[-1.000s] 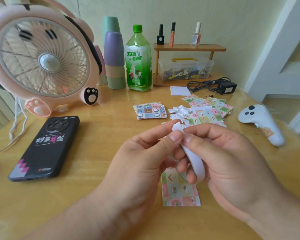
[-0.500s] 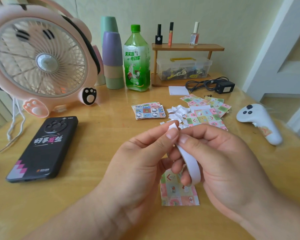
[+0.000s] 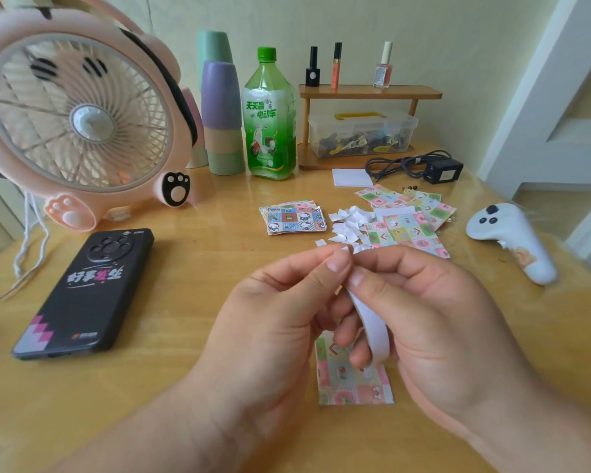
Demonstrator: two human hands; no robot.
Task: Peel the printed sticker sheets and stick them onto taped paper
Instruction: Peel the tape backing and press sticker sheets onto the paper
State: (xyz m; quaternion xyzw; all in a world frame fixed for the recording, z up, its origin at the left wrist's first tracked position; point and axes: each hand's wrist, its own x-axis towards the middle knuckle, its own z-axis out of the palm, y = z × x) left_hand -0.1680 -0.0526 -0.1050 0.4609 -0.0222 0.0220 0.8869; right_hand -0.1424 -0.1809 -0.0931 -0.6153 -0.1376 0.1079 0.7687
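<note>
Your left hand point(image 3: 270, 312) and right hand point(image 3: 427, 319) still pinch the white paper strip point(image 3: 372, 327).
Clear plastic box point(image 3: 405, 126), upper right, holds small dark bits point(image 3: 352, 141).

Left hand point(image 3: 273, 315): thumb and forefinger pinching strip point(image 3: 372, 322) end; right hand point(image 3: 434, 322): thumb pinching same end, fingers curled; thumbs side by side.

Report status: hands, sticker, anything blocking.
Left hand, right hand both pinch white strip. Patterned sheet flat on table below. Torn scraps piled behind.
</note>
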